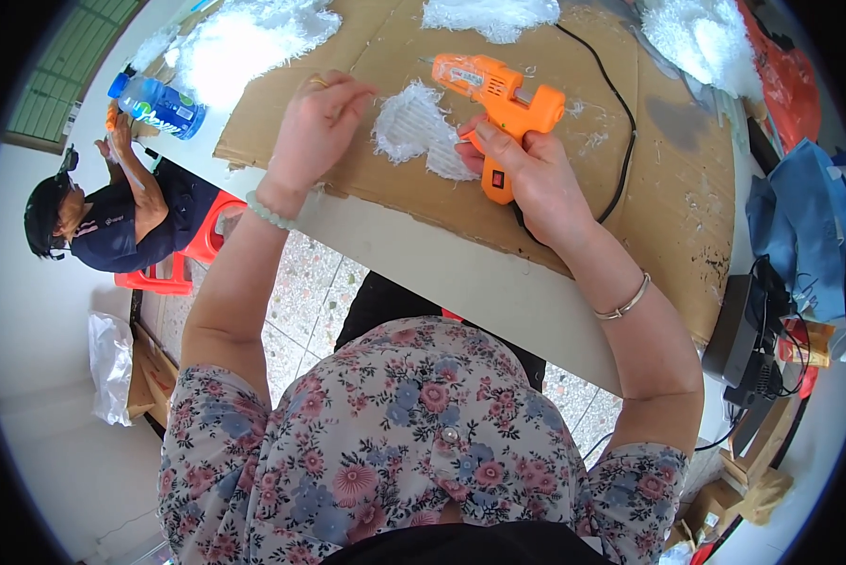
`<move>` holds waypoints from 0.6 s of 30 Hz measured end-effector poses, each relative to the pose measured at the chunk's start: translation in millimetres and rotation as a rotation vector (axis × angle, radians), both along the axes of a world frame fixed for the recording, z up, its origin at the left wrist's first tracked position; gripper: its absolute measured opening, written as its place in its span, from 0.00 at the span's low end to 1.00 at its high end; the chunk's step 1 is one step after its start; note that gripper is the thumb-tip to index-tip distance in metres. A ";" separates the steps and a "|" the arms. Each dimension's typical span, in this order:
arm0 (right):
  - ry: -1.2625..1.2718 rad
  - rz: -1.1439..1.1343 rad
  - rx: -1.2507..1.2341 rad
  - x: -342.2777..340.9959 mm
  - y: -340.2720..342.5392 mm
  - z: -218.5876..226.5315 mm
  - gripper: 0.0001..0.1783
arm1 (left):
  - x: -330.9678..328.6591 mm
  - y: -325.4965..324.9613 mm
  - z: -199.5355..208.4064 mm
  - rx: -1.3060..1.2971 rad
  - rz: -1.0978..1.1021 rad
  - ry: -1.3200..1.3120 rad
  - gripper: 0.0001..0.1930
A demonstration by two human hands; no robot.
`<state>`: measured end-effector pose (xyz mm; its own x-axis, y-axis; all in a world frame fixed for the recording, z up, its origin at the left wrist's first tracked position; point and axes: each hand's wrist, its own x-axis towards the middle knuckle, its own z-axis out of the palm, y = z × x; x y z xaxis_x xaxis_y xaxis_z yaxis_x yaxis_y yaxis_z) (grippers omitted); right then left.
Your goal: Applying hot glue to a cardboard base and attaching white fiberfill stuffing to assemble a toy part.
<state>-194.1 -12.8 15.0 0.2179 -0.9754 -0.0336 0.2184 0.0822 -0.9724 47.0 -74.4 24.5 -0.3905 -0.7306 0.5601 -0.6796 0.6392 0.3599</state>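
Note:
My right hand (536, 174) is wrapped round the handle of an orange hot glue gun (526, 111), its nozzle tilted to the far left over the cardboard. A black cord runs from the gun. Below the barrel lies a white ribbed, fringed fabric piece (409, 122), its right part near my right fingers. My left hand (317, 127) hovers left of that piece, thumb and fingertips pinched together. Whatever they hold, if anything, is too small to make out.
Brown cardboard (668, 198) covers the white table (423, 254). White fluffy material (244, 47) is heaped at the far left, with more (700, 42) at the far right. A water bottle (159, 105) lies at the left. Another person (112, 217) sits beyond. Blue cloth (799, 226) hangs at the right.

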 end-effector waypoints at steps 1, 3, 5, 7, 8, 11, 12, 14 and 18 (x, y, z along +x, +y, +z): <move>0.002 0.003 0.000 -0.6 0.0 -0.2 0.20 | 0.1 0.6 -1.4 -0.088 -0.026 -0.105 0.05; 0.010 -0.005 -0.016 -2.8 0.2 -0.8 0.19 | -2.0 2.7 -1.2 -0.139 -0.054 -0.207 0.06; 0.014 -0.003 -0.020 -2.7 -0.2 -1.9 0.19 | -4.3 4.6 1.8 -0.189 -0.090 -0.311 0.06; 0.018 0.001 -0.023 -3.3 -0.5 -3.2 0.19 | -6.1 9.6 9.6 -0.103 -0.015 -0.028 0.06; 0.014 0.002 -0.018 -3.9 -0.6 -4.0 0.19 | -8.8 14.7 11.5 -0.102 -0.015 -0.026 0.06; 0.010 0.001 -0.008 -2.4 0.3 -2.7 0.19 | -17.7 25.6 11.2 0.003 -0.096 0.028 0.05; 0.011 -0.004 -0.003 -1.1 0.8 -1.9 0.19 | -19.5 25.2 6.6 -0.020 -0.128 -0.085 0.06; 0.013 0.000 -0.009 -0.6 0.6 -1.4 0.19 | -24.0 22.9 3.7 -0.043 -0.162 -0.194 0.06; 0.015 0.010 -0.011 -0.1 1.4 0.2 0.20 | -27.2 21.0 6.4 -0.090 -0.045 -0.068 0.06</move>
<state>-194.1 -11.3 15.2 0.2274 -0.9734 -0.0266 0.2025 0.0740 -0.9765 19.8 -53.3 30.9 -0.4609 -0.6594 0.5940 -0.6706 0.6971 0.2536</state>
